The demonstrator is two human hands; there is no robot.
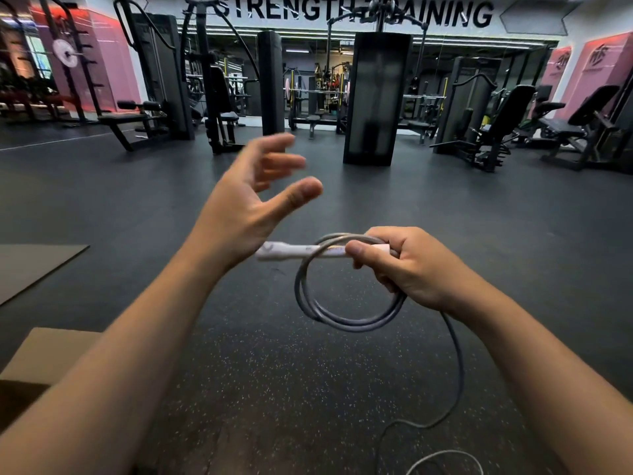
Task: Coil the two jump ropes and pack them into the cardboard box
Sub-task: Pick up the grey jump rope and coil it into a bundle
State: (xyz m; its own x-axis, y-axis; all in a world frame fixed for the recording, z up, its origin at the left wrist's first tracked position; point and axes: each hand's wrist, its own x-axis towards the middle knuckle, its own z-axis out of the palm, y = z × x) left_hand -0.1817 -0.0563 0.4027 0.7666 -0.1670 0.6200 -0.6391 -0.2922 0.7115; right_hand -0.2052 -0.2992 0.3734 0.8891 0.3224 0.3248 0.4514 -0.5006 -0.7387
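Step in hand: coiling one jump rope (346, 303). The right hand (407, 265) grips its white handle (291, 251) and the formed loops; the left hand (253, 197) is spread, holding nothing. Next: gather the tail trailing to the floor (308, 389). The cardboard box (37, 358) sits lower left.

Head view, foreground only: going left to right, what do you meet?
Cardboard box at the lower left edge → open left hand → white handle → grey rope coil → right hand gripping handle and coil.

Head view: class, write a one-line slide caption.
Right hand holds coiled jump rope; left hand open above.
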